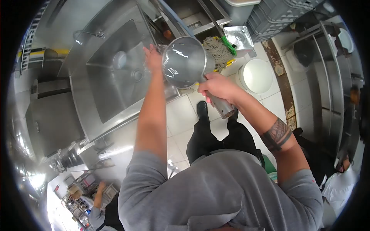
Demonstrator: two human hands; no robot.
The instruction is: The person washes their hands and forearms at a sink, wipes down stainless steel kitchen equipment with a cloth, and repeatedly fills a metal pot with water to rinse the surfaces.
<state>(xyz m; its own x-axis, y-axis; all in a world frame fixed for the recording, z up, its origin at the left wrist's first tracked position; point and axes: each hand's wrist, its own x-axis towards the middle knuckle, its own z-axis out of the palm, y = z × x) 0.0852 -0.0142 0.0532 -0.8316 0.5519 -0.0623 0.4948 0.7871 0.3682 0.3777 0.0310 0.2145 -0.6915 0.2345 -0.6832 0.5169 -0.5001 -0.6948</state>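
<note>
My right hand is wrapped round the thick metal handle of a saucepan. The pan is tilted so that its shiny grey round inside faces up at me, and the handle points back toward my legs. On the pan's other side my left hand has its fingers stretched out, above the sink's right edge. Whether it touches the pan I cannot tell; a small shiny thing by its fingertips is too unclear to name. A steel sink lies to the left.
A white bucket stands on the tiled floor to the right. Beyond the pan are a mop head, a square metal container and grey crates. A metal shelf rack stands far right. Another person's arm shows lower left.
</note>
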